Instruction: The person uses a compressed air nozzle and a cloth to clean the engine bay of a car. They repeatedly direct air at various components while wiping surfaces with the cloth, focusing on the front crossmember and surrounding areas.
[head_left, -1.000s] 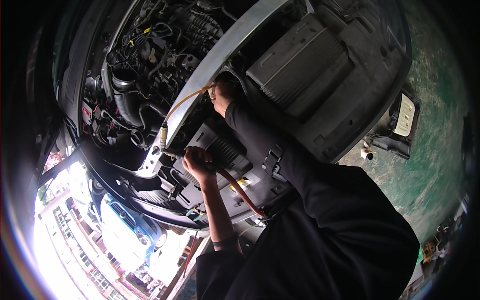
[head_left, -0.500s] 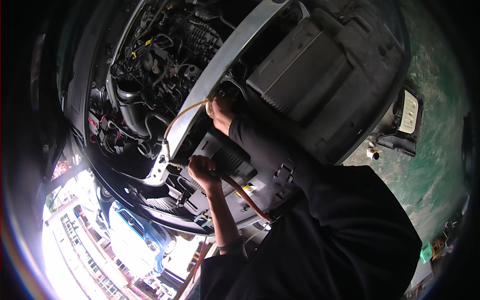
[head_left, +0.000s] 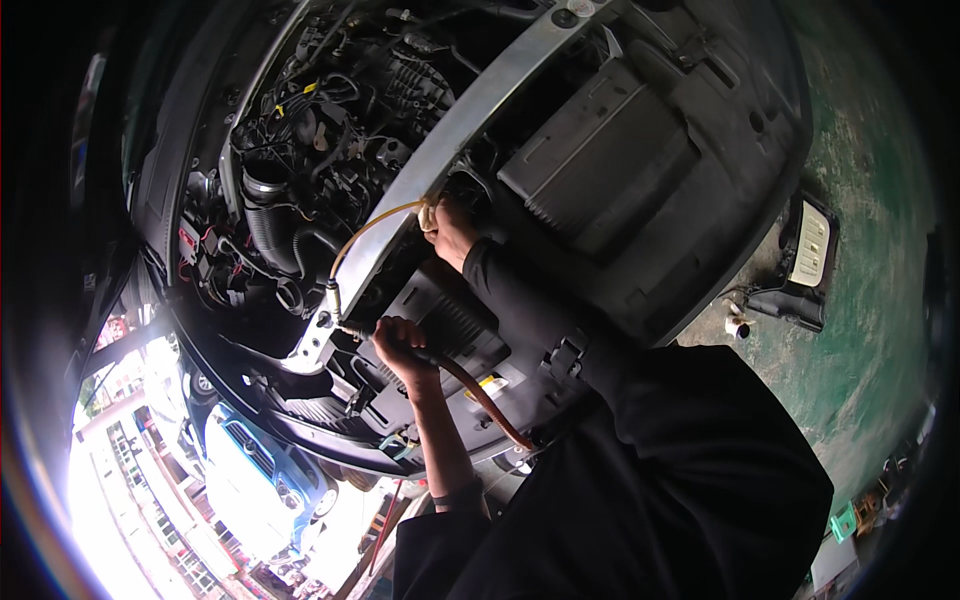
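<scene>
My left hand (head_left: pixel 402 350) is wrapped around a dark hose handle with a metal fitting (head_left: pixel 350 327) at its far end. A thick red-brown hose (head_left: pixel 482 398) leaves the fist toward my body. From the fitting, a thin amber tube (head_left: pixel 358 240) arches over the silver crossbar (head_left: pixel 430 150) to my right hand (head_left: pixel 452 230). The fingers of that hand are closed around the tube's end and a pale cloth (head_left: pixel 428 217), just past the bar. What the tube's tip touches is hidden behind the hand.
An open engine bay with a ribbed black intake hose (head_left: pixel 270 225) and wiring lies beyond the crossbar. A large black cover (head_left: pixel 600 150) is at the right. A part with a cream panel (head_left: pixel 815 245) rests on the green floor (head_left: pixel 860 300). A blue car (head_left: pixel 265 480) stands lower left.
The view has shifted slightly. Both hands keep their grip in nearly the same places, on the hose handle and on the cloth with the tube end.
</scene>
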